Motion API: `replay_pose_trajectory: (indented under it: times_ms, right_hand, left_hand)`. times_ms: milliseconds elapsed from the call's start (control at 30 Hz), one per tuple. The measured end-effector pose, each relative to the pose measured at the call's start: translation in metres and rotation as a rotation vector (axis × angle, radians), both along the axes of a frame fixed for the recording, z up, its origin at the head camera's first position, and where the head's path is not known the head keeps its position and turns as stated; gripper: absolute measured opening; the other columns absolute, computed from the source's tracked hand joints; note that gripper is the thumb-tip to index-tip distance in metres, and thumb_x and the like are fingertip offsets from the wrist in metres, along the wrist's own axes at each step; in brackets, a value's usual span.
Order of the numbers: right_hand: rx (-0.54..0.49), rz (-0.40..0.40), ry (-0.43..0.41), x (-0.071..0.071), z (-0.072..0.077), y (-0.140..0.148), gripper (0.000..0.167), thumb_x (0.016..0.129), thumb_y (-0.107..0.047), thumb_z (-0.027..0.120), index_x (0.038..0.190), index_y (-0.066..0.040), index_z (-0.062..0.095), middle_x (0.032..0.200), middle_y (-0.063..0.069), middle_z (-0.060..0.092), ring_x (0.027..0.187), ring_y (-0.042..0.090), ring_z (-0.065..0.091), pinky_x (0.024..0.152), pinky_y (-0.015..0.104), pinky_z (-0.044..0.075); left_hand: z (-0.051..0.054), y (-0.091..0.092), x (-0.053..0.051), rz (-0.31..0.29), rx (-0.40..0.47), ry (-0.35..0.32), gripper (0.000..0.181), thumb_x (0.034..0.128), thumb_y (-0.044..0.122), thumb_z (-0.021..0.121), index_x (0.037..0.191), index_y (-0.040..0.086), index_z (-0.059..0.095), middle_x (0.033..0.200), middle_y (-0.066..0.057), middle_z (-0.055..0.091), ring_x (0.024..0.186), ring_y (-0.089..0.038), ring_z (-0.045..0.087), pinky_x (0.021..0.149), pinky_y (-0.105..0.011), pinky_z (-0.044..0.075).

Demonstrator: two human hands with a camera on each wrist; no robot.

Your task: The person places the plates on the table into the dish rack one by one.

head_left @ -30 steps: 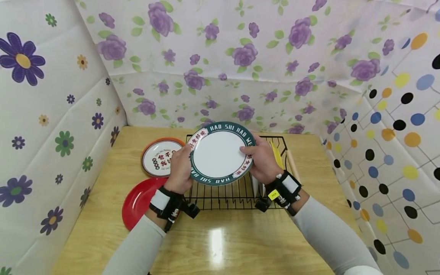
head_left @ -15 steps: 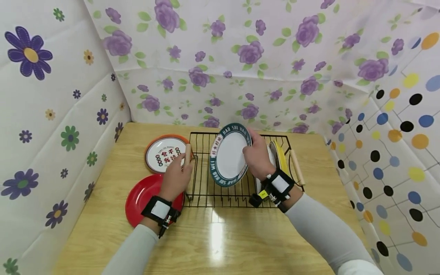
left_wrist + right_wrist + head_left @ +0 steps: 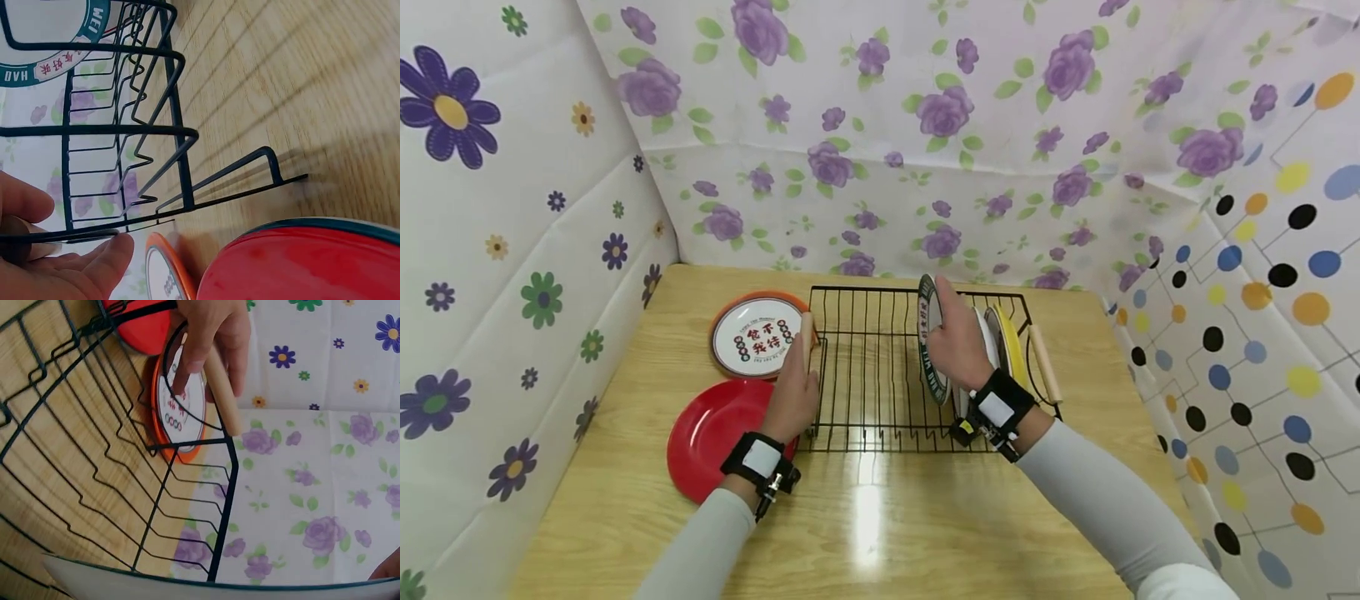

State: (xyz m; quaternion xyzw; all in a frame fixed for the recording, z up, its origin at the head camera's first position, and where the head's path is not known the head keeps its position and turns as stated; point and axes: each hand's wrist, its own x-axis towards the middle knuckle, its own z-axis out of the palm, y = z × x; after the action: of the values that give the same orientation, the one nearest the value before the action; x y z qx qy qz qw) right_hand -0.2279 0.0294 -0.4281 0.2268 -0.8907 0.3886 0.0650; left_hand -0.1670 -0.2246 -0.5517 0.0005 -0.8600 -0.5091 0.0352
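Observation:
My right hand [image 3: 958, 342] grips the edge of a white plate with a lettered teal rim [image 3: 928, 346]. The plate stands nearly upright over the right half of a black wire dish rack [image 3: 865, 452]; whether it touches the wires I cannot tell. In the right wrist view its pale underside [image 3: 206, 588] crosses the bottom. My left hand [image 3: 790, 396] holds the wooden handle [image 3: 807, 337] on the rack's left end, its thumb and fingers on either side in the right wrist view. In the rack's right end, a white plate [image 3: 989, 332] and a yellow plate [image 3: 1015, 346] stand on edge.
Left of the rack lie a red plate [image 3: 711, 442] and, behind it, a white plate with red characters [image 3: 760, 333] over an orange-rimmed one. A second wooden handle [image 3: 1045, 367] is on the rack's right end. Patterned cloth walls enclose the table [image 3: 910, 533].
My left hand has let go of the teal-rimmed plate and taken hold of the rack's left handle. My right hand has turned the plate from face-up to nearly upright, moving it right.

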Motion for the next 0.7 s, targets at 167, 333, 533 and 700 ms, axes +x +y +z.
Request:
replay_pose_trajectory:
  times_ms: [167,333,533,700]
  right_hand:
    - [0.059,-0.030,0.077,-0.001,-0.001,0.001,0.072,0.086,0.020,0.036,0.158,0.009,0.033,0.151,0.035,0.051,0.124,0.051,0.061,0.133,0.058,0.001]
    - [0.152,-0.077,0.089,-0.002,-0.005,0.003,0.067,0.088,0.016,0.040,0.154,0.007,0.040,0.149,0.032,0.053,0.150,0.046,0.041,0.126,0.072,0.001]
    - [0.254,-0.122,0.092,-0.005,-0.014,0.009,0.059,0.089,0.014,0.041,0.147,0.006,0.048,0.128,0.033,0.065,0.156,0.045,0.032,0.127,0.071,-0.001]
    - [0.304,-0.121,0.125,-0.007,-0.023,0.013,0.058,0.090,0.011,0.042,0.147,0.004,0.049,0.152,0.028,0.053,0.155,0.045,0.034,0.128,0.070,-0.001]
  left_hand:
    - [-0.001,0.001,0.001,0.015,0.008,0.012,0.072,0.1093,0.006,0.038,0.168,0.007,-0.004,0.175,-0.021,0.004,0.161,-0.040,0.014,0.128,-0.058,0.023]
    - [-0.001,0.002,0.002,0.031,0.006,0.000,0.072,0.1099,0.008,0.040,0.168,0.007,-0.002,0.176,-0.019,0.006,0.161,-0.039,0.016,0.128,-0.057,0.025]
    - [-0.001,0.002,0.000,0.031,0.013,-0.003,0.072,0.1102,0.009,0.039,0.169,0.010,-0.003,0.176,-0.018,0.006,0.161,-0.039,0.016,0.128,-0.059,0.024]
    - [-0.002,0.002,0.002,0.032,0.006,-0.022,0.072,0.1104,0.011,0.038,0.169,0.014,-0.005,0.177,-0.016,0.005,0.162,-0.038,0.015,0.128,-0.058,0.024]
